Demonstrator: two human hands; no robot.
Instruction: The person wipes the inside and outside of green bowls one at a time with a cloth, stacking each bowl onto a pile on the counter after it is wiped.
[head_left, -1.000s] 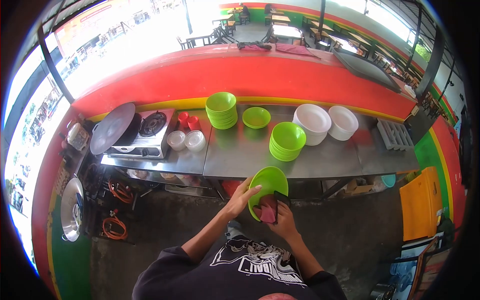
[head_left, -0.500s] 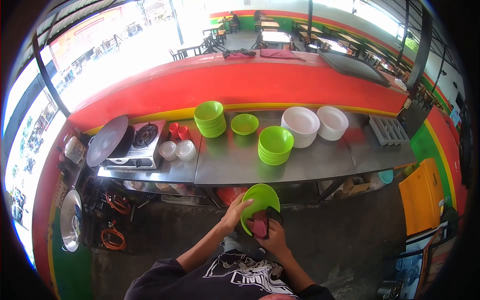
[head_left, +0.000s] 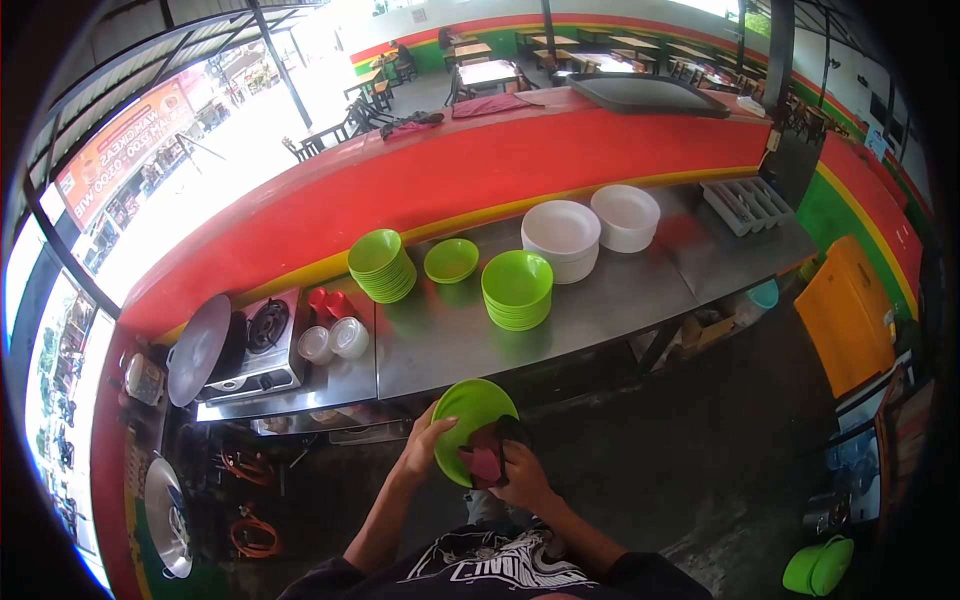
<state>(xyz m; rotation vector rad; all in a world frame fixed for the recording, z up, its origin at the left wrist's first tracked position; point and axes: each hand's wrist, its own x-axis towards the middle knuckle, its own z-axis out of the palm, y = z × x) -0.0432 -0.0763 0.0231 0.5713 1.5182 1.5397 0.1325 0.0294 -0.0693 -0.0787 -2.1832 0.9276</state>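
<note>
A green bowl [head_left: 470,405] is held in front of my body, its inside turned up toward me. My left hand [head_left: 425,445] grips the bowl's left rim, thumb over the inside and fingers behind. My right hand [head_left: 522,478] is closed on a dark maroon and black cloth [head_left: 484,462], which is pressed against the lower right inside of the bowl. On the steel counter beyond stand a near stack of green bowls [head_left: 517,285], a far left stack of green bowls [head_left: 380,265] and a low green bowl [head_left: 451,260] between them.
White plates [head_left: 560,235] and white bowls [head_left: 626,215] are stacked farther back, beside a grey cutlery tray [head_left: 745,205]. To the left are a gas stove [head_left: 268,330], red cups [head_left: 330,302] and clear containers [head_left: 348,338]. An orange chair-like panel [head_left: 845,315] stands right.
My view has turned and tilted, so the counter now slopes up to the right. The bowl and both hands appear lower and further left; the cloth stays against the bowl's inside.
</note>
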